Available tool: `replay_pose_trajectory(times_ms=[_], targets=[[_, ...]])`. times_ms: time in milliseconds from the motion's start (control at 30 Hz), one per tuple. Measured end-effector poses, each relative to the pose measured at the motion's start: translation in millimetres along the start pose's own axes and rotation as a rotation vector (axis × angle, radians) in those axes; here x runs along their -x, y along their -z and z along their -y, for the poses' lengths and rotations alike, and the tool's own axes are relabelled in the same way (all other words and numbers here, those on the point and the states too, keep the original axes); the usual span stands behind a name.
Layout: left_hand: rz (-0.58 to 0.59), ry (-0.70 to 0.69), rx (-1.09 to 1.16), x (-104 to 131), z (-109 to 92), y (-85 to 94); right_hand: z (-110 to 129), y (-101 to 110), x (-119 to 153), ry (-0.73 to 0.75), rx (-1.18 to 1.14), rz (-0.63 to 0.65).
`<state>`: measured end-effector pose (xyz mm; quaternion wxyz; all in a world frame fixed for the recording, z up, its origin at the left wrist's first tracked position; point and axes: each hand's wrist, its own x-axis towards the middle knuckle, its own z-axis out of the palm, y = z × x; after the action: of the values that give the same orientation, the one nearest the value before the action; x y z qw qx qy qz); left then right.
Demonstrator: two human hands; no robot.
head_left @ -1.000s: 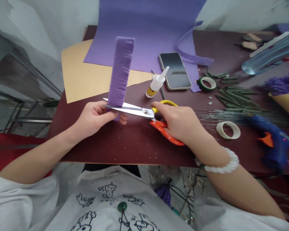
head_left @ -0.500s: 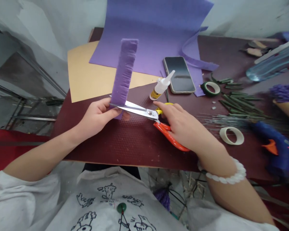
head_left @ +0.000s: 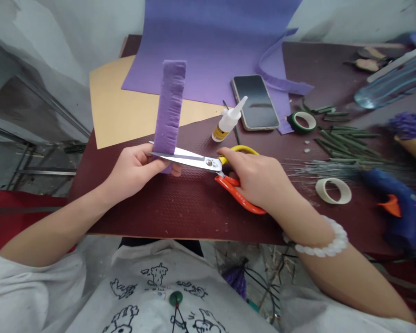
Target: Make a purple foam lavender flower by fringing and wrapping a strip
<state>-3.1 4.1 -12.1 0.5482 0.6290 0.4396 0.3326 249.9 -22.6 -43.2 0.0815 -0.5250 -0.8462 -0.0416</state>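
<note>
A purple strip point(head_left: 169, 104) stands nearly upright, with a row of short cuts along its right side. Its lower end is pinched between the thumb and fingers of my left hand point(head_left: 135, 169). My right hand point(head_left: 258, 178) is wrapped round the scissors point(head_left: 208, 163), which have one yellow and one red handle. The blades point left and lie slightly apart across the lower part of the strip, close to my left thumb. Just beyond the scissors stands a small white glue bottle point(head_left: 226, 124) with a yellow label.
Behind are a large purple sheet point(head_left: 208, 51), a tan sheet point(head_left: 113, 108) and a phone point(head_left: 256, 101). To the right lie green tape point(head_left: 304, 124), green stems point(head_left: 346, 145), wires, white tape point(head_left: 333, 191), a blue glue gun point(head_left: 405, 208) and a clear bottle point(head_left: 388, 81).
The strip, both hands and the scissors appear slightly further left, and the view has shifted a little. The strip's top leans less to the right. Both hands keep their holds.
</note>
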Motion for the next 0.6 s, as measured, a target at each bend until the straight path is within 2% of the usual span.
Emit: replay_pose_trajectory(times_ms=[300,433,600], targets=[[0.016,0.003,0.050,-1.3,1.9,0.6,0.0,-0.9,-4.3,-0.077,0.042,0.092],[0.019,-0.025,0.054,-0.8,3.3,1.3,-0.5,-2.6,-2.4,-0.077,0.050,0.046],[0.004,-0.043,0.014,-0.8,2.7,1.5,-2.4,-1.8,-0.2,-0.020,-0.065,-0.046]])
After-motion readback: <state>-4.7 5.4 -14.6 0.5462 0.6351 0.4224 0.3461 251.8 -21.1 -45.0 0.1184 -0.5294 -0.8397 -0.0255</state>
